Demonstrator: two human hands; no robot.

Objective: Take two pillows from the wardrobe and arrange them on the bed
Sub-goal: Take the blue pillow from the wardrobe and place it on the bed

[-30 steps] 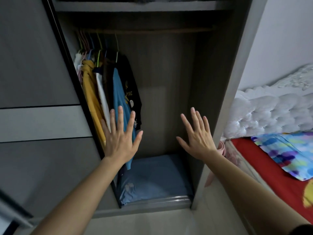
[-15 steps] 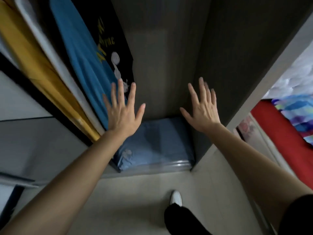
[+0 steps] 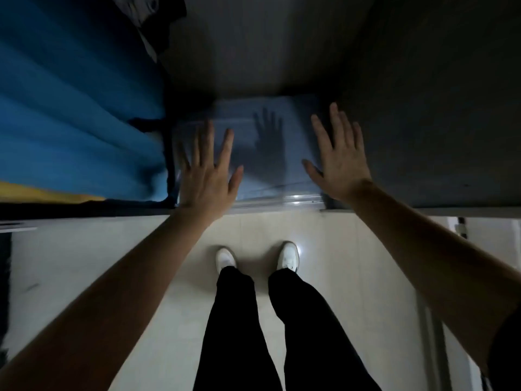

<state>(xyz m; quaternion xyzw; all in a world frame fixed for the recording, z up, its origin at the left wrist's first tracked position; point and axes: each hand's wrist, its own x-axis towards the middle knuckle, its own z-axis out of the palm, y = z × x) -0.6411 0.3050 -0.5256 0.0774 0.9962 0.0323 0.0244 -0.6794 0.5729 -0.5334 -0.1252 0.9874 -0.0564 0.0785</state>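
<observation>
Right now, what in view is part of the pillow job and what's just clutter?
Job:
- blue pillow in clear plastic wrap, on the wardrobe floor
- left hand, open, spread above it
- right hand, open, at its right edge

Not the job:
- hanging blue garment
- yellow garment
- white shoes
- tiled floor

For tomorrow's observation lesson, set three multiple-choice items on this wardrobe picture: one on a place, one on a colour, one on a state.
1. Where does the blue pillow lie?
A. On the wardrobe floor
B. On the tiled floor by the shoes
C. On a hanger

2. What colour are the shoes?
A. Black
B. White
C. Red

3. How are the left hand and right hand?
A. Both fists closed
B. Both open with fingers spread
C. One gripping a hanger

Answers: 1 A, the pillow sits at the bottom of the wardrobe behind its sill. 2 B, both shoes are white below black trousers. 3 B, both hands reach over the pillow, spread, holding nothing.
</observation>
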